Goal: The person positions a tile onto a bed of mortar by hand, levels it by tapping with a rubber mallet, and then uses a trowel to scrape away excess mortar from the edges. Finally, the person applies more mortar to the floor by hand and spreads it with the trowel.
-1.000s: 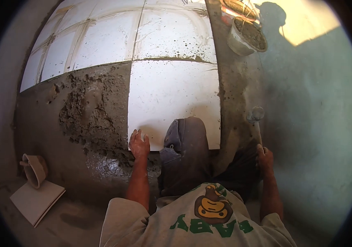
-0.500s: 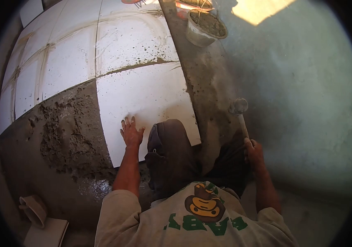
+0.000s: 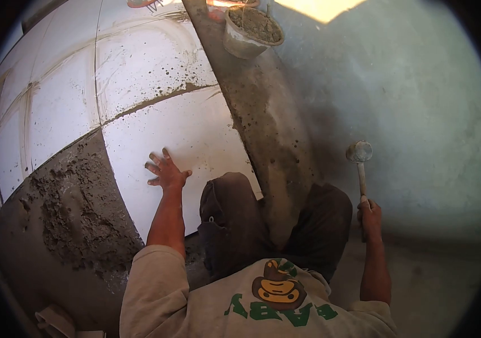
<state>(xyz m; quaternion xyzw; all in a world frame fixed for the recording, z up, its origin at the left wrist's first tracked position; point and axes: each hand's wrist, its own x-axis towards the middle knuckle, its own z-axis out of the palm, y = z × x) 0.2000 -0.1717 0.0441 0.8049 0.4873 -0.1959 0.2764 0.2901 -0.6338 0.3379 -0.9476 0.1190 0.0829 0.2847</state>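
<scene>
Left hand point(image 3: 168, 173) open, fingers spread wide over the white tile point(image 3: 198, 127) at centre-left of frame; palm-down, can't confirm full contact from here. Right hand point(image 3: 370, 217) closed round the handle of the mallet point(image 3: 359, 152), right of centre, head up and well apart from the tile. Tile lies against the speckled neighbour tile point(image 3: 144, 62) above it, mortar smeared along that joint. Its left edge borders rough mortar point(image 3: 77, 219), lower left; right edge borders the bare grey strip point(image 3: 274, 135). Near knee point(image 3: 230, 194) overlaps the tile's lower part in view, can't tell if it bears on it. Bucket point(image 3: 247, 44) of grey mix at top centre. My read: positioning/bedding stage, hand checking or steadying, mallet at the ready. Any tap from here calls for bringing the head across over the tile, left fingers clear, blow flat and away from edges. Main risks: chipped corner, or joint closing unevenly.
</scene>
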